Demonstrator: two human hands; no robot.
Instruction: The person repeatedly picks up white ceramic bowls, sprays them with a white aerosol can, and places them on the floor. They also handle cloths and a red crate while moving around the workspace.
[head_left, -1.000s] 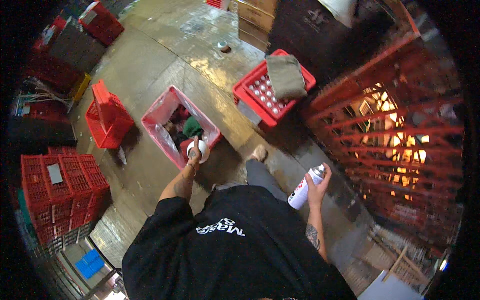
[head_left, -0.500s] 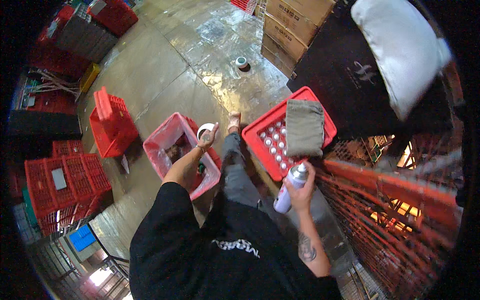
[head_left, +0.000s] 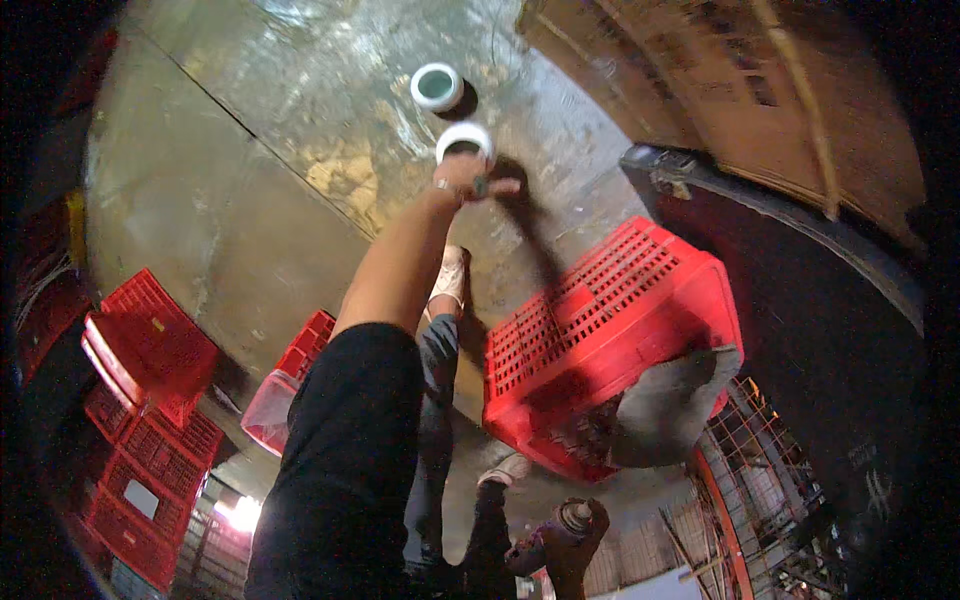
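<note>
Out ahead over the floor, my left hand [head_left: 466, 180] reaches with its arm stretched and grips a white round bowl [head_left: 478, 136]. Its fingers are at the bowl's near rim and partly hidden. Just beyond, a similar white bowl [head_left: 437, 104] with a greenish inside stands on the floor. Low in the picture and in shadow, my right hand [head_left: 590, 535] is wrapped round a spray can [head_left: 540, 552] with its top up. Between the hands on the right is a red slatted crate [head_left: 610, 300], with a grey cloth [head_left: 672, 412] over its near end.
A red lined crate [head_left: 268, 415] is at my left, partly behind my sleeve. Farther left are red crates [head_left: 150, 350]. Cardboard boxes [head_left: 720, 90] and a dark panel [head_left: 790, 300] border the right side. A wire rack [head_left: 775, 450] stands at lower right.
My left hand has swung forward from above the lined crate, carrying the white bowl close to the one on the floor. My view has shifted forward; the right hand still holds the spray can, now lower.
</note>
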